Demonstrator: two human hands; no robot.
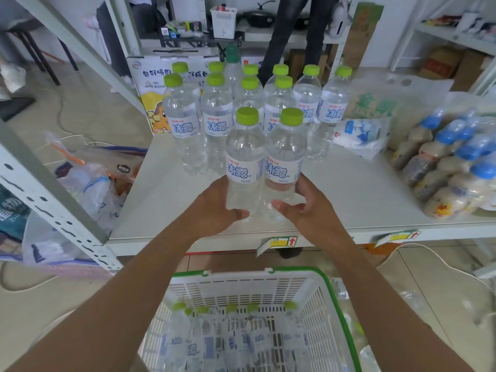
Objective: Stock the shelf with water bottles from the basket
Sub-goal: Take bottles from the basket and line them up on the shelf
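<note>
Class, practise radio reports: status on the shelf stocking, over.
Left hand grips left bottle, right hand grips right bottle. Both upright at shelf front, rows standing behind. Basket holds more bottles. Nothing blocking.

Your one head-worn wide-angle camera faces forward and down, close above the white slatted plastic basket with a green rim [241, 285] at the bottom edge, the pale grey metal shelf [349, 189] just beyond.
</note>
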